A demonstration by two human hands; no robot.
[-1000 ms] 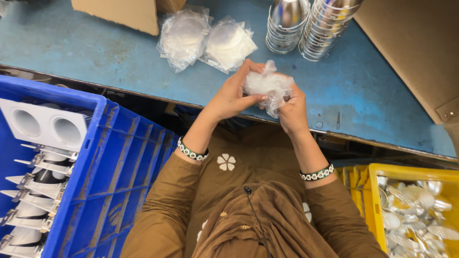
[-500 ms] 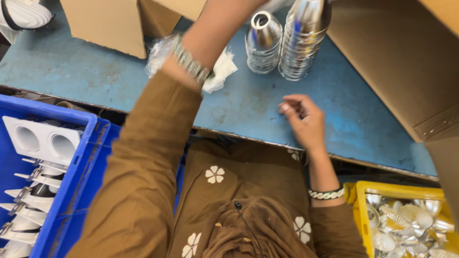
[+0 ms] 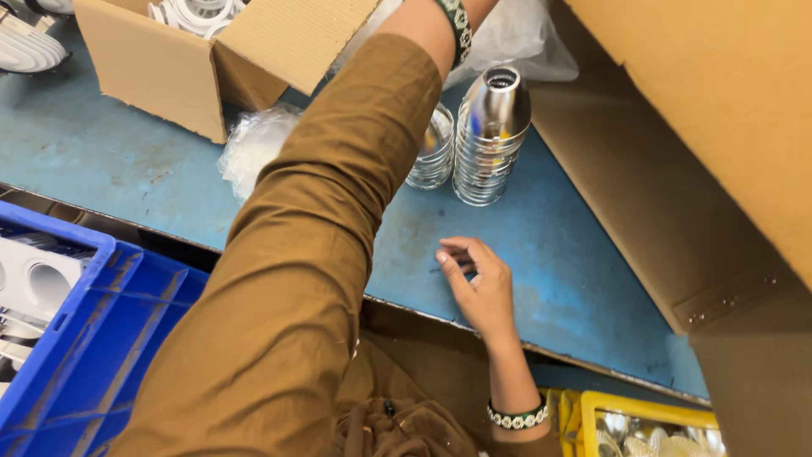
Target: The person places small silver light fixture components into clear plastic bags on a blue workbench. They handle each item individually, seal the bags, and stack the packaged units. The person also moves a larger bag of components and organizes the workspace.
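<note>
Blue worktop (image 3: 127, 161) carries two stacks of shiny metal cups (image 3: 489, 140) beside an open cardboard box (image 3: 182, 72). Right hand (image 3: 478, 288) rests empty near the table edge, fingers loosely curled. Left arm (image 3: 338, 211) reaches up past the stacks; its hand is out of view.

On the blue worktable (image 3: 101, 161): open cardboard box (image 3: 211, 63) far left, clear plastic bag (image 3: 254, 144) just before it, stacked shiny metal cones (image 3: 491, 135) right of those. Below the table's near edge, blue plastic crate (image 3: 93, 338) left, yellow plastic crate (image 3: 643, 419) right.
</note>
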